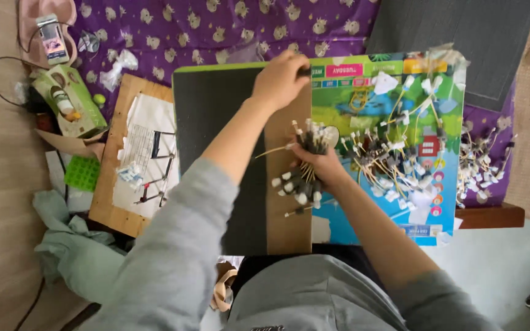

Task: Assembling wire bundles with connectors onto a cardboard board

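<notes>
My right hand (321,164) grips a bundle of thin wires (305,160) with white and dark tips at both ends, held over the middle of the board. My left hand (280,76) reaches forward and rests with fingers closed at the far edge of a dark rectangular board (213,122); whether it holds anything is hard to tell. A brown cardboard strip (286,214) lies beside the dark board. To the right, a colourful printed board (338,110) carries a loose heap of the same wires (400,159).
More wires (480,168) lie on the purple patterned cloth (216,30) at the right. At the left sit a wooden board with paper (136,153), a green box (72,101), a green grid piece (82,173), a phone (52,38) and a pale green cloth (75,245).
</notes>
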